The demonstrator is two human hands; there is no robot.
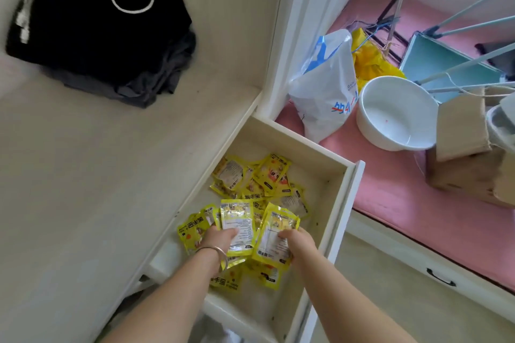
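Note:
An open white drawer (338, 205) holds several yellow snack packets (259, 178), loose across its bottom. My left hand (220, 239), with a silver bangle on the wrist, holds one yellow packet (237, 220) upright, thumb on its face. My right hand (296, 242) grips another yellow packet (274, 234) beside it, thumb on the front. Both packets stand raised above the pile at the drawer's near end. More packets lie under my hands.
A pale shelf (83, 175) lies left of the drawer, with folded black and grey clothes (103, 39) at its back. To the right, on a pink surface, sit a white plastic bag (326, 89), a white basin (395, 114), a cardboard box (468, 159) and drying-rack legs.

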